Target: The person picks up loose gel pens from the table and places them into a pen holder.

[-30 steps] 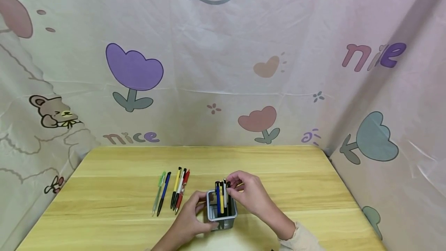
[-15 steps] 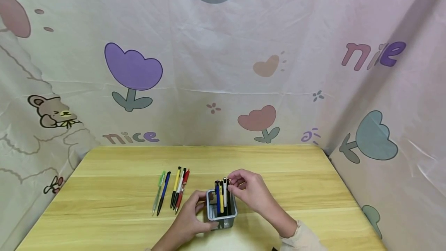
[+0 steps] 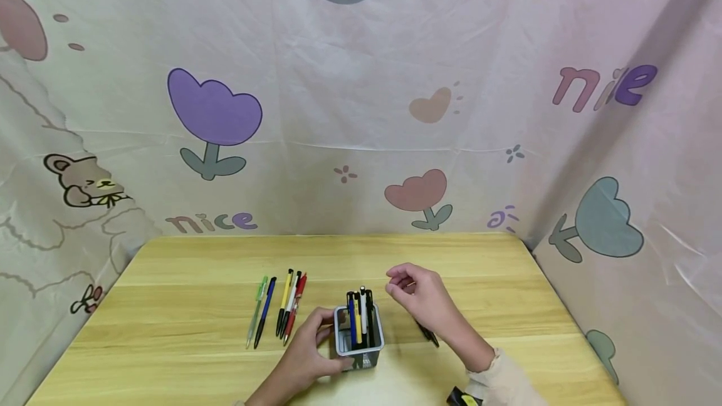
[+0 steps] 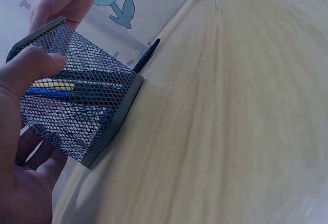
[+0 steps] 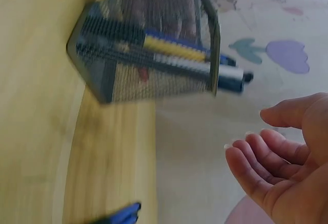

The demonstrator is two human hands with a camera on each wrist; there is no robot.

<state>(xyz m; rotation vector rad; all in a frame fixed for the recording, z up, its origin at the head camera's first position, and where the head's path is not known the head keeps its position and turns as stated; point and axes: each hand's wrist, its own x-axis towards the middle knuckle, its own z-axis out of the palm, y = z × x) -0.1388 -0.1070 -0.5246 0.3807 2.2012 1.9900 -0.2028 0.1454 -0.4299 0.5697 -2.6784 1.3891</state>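
My left hand (image 3: 309, 346) grips a black wire-mesh pen holder (image 3: 363, 359) by its side, thumb at the front and fingers behind. Inside stand a blue pen (image 3: 352, 324), a yellow pen (image 3: 358, 324), a white pen (image 3: 363, 315) and a black pen (image 3: 370, 315), tops above the rim. To the right of the holder, my right hand (image 3: 420, 296) is raised with nothing in it, its fingers loosely bent and the thumb apart from them, as the right wrist view also shows. Dark pens (image 3: 427, 334) lie on the table partly under my right forearm; blue shows on them (image 5: 125, 214) in the right wrist view.
Left of the holder lie a green-topped clear pen (image 3: 257, 312), a blue pen (image 3: 265, 313), a yellow pen (image 3: 284, 302), a white pen (image 3: 292, 299) and a red pen (image 3: 295, 309). A black-and-yellow object (image 3: 465, 398) is by the right sleeve. Printed cloth (image 3: 316, 111) rises behind the table.
My right hand has let go of the black pen in the holder and moved up and right, away from it. Dark pens show under the right forearm. The left hand has stayed put.
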